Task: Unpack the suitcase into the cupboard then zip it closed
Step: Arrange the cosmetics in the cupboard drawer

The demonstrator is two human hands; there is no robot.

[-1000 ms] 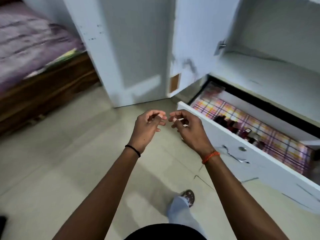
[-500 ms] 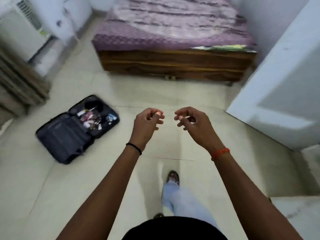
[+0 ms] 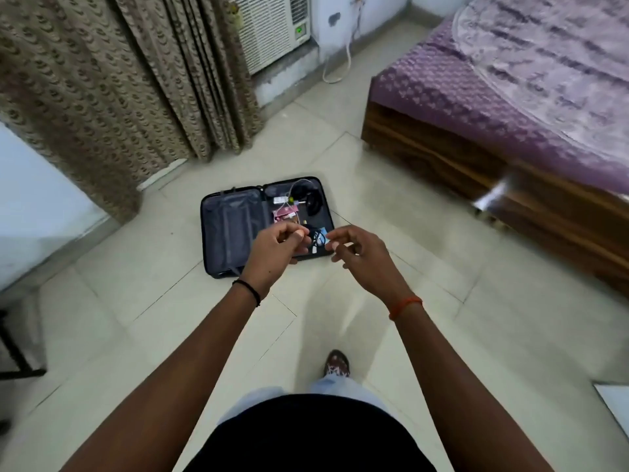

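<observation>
Half a second back, lay off to the left by the wall; now lies dead ahead and centred: suitcase [image 3: 265, 226], flat on the floor [image 3: 136, 318], opened like a book, well apart from the standing body but straight in line with both outstretched arms. Long axis of each half runs away from the viewer, hinge line down the middle; left half shows only grey lining and a zipped panel, right half still carries loose clutter [image 3: 296, 209], namely a white cable, something pink, dark rounded items, too small to name surely. Seen from the head view, left hand [image 3: 275, 253] overlaps the near right corner of the case, right hand [image 3: 357, 257] just off its right edge, but both clearly raised at chest height, not touching it. Both loosely curled, thumb near fingertips, grasping nothing visible. Judged nearer to the loaded half: about equal, right hand perhaps better placed for the near-right items. Probably calls for a few steps forward and a crouch before any reach. Outward from there: patterned curtain [image 3: 102, 97] behind left, air conditioner [image 3: 272, 28] against the far wall, bed [image 3: 510, 97] with purple cover to the right. Cupboard not in view. Unpacking plainly unfinished, zipping not yet possible.
</observation>
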